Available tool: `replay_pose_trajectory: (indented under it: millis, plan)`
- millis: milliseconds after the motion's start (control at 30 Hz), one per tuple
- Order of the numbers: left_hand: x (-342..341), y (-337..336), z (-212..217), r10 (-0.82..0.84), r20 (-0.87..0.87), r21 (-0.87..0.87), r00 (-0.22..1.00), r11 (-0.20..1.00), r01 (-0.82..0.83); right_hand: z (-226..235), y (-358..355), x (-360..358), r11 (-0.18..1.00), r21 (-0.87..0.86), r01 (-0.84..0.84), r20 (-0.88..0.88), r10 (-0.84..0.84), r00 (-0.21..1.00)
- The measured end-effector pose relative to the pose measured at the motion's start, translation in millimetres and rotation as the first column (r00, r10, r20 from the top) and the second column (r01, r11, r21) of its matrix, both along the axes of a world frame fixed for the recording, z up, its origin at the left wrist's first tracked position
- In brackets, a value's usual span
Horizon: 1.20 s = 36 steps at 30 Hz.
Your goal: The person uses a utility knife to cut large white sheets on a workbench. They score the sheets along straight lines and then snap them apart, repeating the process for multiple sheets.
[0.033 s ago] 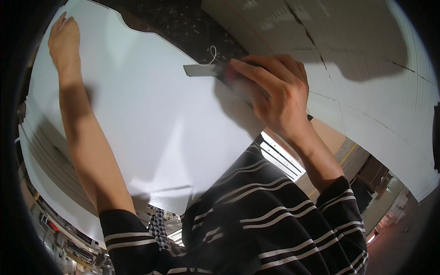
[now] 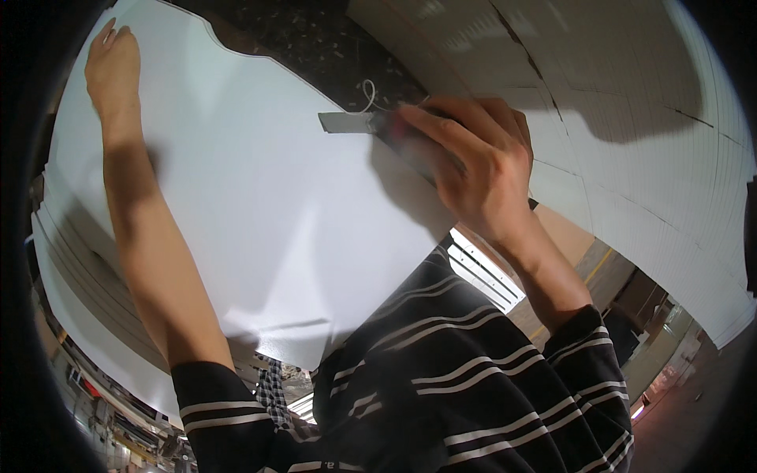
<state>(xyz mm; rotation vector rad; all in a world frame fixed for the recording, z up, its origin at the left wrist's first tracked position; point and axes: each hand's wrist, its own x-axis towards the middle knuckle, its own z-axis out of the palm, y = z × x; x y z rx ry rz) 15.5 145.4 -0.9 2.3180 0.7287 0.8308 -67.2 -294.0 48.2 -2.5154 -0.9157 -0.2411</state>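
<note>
A large white panel with a wavy far edge lies across the view in front of me. My left hand is closed at the panel's far left edge, its fingertips partly hidden. In my right hand is a scraper-like tool with a flat grey-green blade; its dark and red handle is blurred and mostly covered by the fingers. The blade lies over the panel's right-hand edge, tip pointing left. A thin white curl of stripped material stands up beside the blade.
Tall stacks of pale sheets rise on the right. More panels are layered under the left side. White scraps dot the dark floor beyond the far edge. A slatted white object is below my right wrist.
The thin white curl by the blade has shifted slightly in shape. Both hands stay almost where they were.
</note>
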Motion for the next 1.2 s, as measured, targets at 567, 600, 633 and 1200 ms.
replay_pose_trajectory:
  millis: [567, 600, 633, 1200]
  plan:
    - [-9, -23, 41, 0.005, -0.032, -0.09, 0.999, 0.996, -0.008, 9, 59, 47, 0.992, 0.073, -0.104, 0.094, 0.097, 0.991]
    - [-11, -26, 45, 0.002, -0.027, -0.098, 1.0, 0.995, -0.005, 9, 62, 51, 0.991, 0.068, -0.113, 0.095, 0.106, 0.99]
    - [-11, -29, 50, 0.0, -0.022, -0.107, 1.0, 0.994, -0.002, 9, 63, 55, 0.991, 0.062, -0.122, 0.095, 0.116, 0.989]
    - [-6, -27, 29, -0.001, 0.169, 0.045, 0.986, 0.999, -0.007, 16, 77, 108, 0.926, -0.064, -0.373, 0.106, 0.378, 0.92]
